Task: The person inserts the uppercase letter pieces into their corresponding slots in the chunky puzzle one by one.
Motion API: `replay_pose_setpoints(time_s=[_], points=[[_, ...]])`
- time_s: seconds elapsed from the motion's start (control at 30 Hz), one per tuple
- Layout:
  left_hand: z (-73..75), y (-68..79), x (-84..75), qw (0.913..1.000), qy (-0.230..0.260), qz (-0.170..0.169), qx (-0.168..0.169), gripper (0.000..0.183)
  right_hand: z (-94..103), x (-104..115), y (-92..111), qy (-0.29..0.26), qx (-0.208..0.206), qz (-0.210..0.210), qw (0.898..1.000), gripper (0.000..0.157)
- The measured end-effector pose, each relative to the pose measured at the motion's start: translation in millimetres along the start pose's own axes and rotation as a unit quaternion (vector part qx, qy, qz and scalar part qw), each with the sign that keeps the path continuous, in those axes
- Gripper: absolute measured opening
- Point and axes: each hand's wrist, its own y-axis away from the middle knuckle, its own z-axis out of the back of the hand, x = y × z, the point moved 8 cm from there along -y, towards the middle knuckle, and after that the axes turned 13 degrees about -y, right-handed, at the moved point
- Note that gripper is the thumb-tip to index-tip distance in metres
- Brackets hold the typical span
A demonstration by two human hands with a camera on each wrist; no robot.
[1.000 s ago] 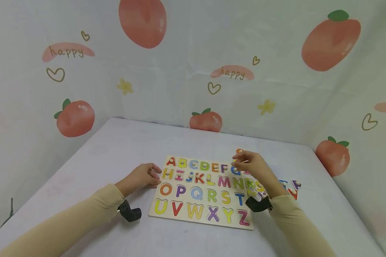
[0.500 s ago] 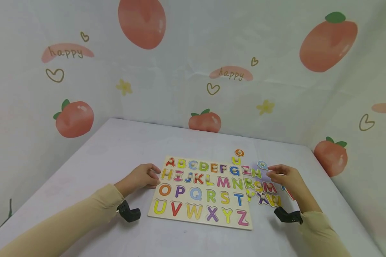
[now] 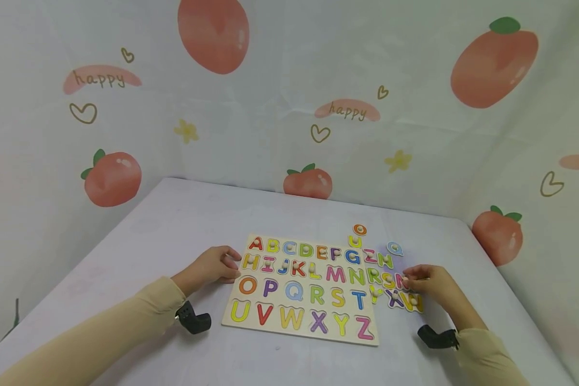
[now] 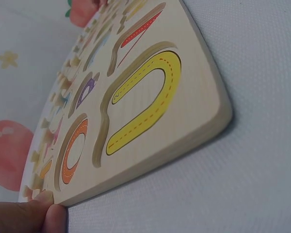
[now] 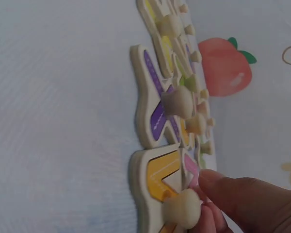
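My left hand (image 3: 211,265) grips the left edge of a wooden alphabet puzzle board (image 3: 282,306), its thumb and a finger pinching the rim in the left wrist view. Knobbed letters fill the upper places up to G and L; the places from M onward show only printed letters. Right of the board, my right hand (image 3: 434,283) has thumb and fingertips at the knob of the pink letter M piece (image 3: 400,280), which they partly cover. In the right wrist view the thumb and fingers close in on the pink piece, behind the yellow letter W piece (image 5: 160,170).
Loose knobbed letters lie right of the board, among them the X (image 3: 394,298), Y (image 3: 375,292), R (image 3: 373,275), N (image 3: 385,261), Z (image 3: 369,255) and Q (image 3: 394,247). Farther back are the U (image 3: 354,241) and O (image 3: 359,229). A printed cloth (image 3: 251,139) hangs behind the table.
My right hand has moved from over the G at the board's upper right to the loose letters, first near the Q, then down to the M. My left hand stays at the board's edge.
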Motion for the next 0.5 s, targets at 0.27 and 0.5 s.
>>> replay_pose_setpoints(time_s=[0.27,0.5], points=[[-1.3,0.3,-1.1,1.0000,0.002,-0.001,-0.001,0.040,-1.2,-5.6,-0.1,0.015,0.003,-0.001,1.000,0.037],[-0.5,1.5,-0.6,1.0000,0.003,0.001,-0.002,0.039,2.1,1.1,2.8,0.036,0.001,-0.001,0.999,0.036]])
